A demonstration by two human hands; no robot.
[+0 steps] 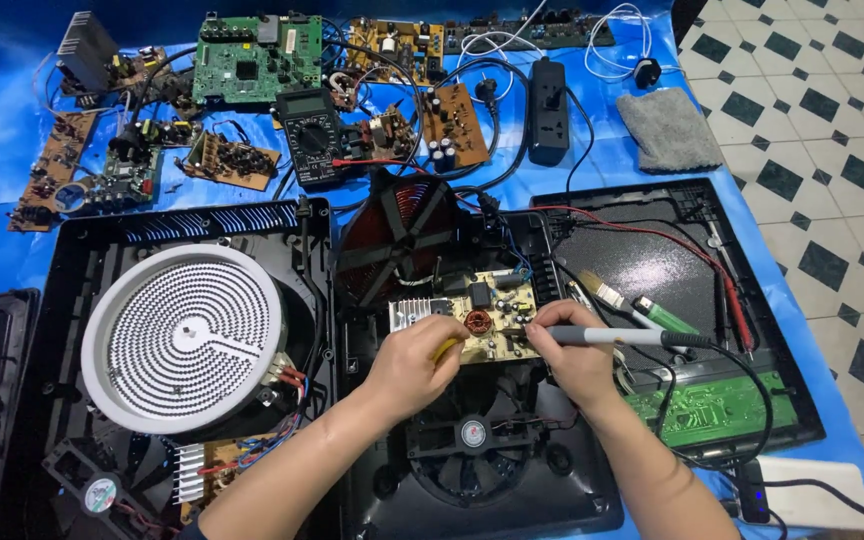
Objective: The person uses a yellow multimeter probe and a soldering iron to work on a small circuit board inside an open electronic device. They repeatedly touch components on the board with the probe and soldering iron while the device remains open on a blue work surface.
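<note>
Hands meet over a tan circuit board (480, 315): left hand (414, 362) pinches a yellow tool (445, 349); right hand (574, 352) grips a grey soldering iron (620, 337), lying crosswise, tip pointing left onto the board.

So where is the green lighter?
In the head view, the green lighter lies on the black panel to the right of the right hand, beside the small brush.

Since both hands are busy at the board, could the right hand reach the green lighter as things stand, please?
Probably yes: the green lighter lies uncovered just beside the right hand, though that hand holds a soldering iron.
</note>
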